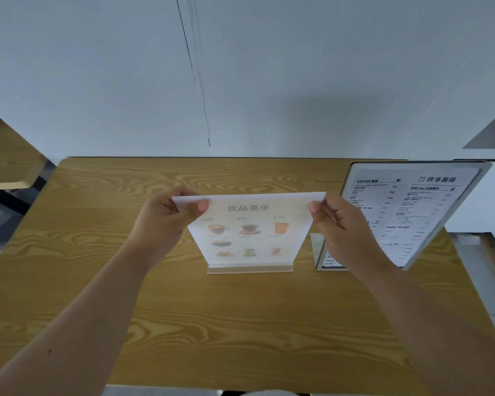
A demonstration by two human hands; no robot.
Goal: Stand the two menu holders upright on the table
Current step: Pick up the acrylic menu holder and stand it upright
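A clear menu holder with a drinks menu [249,235] stands upright at the middle of the wooden table [97,224], its base on the tabletop. My left hand [166,221] pinches its top left corner and my right hand [343,227] pinches its top right corner. A second menu holder with a black-and-white coffee menu [412,207] stands upright at the right of the table, just behind my right hand, which hides part of its lower left.
A white wall runs along the table's far edge. Another wooden tabletop [9,164] sits at the far left. White furniture [483,201] stands close to the table's right edge.
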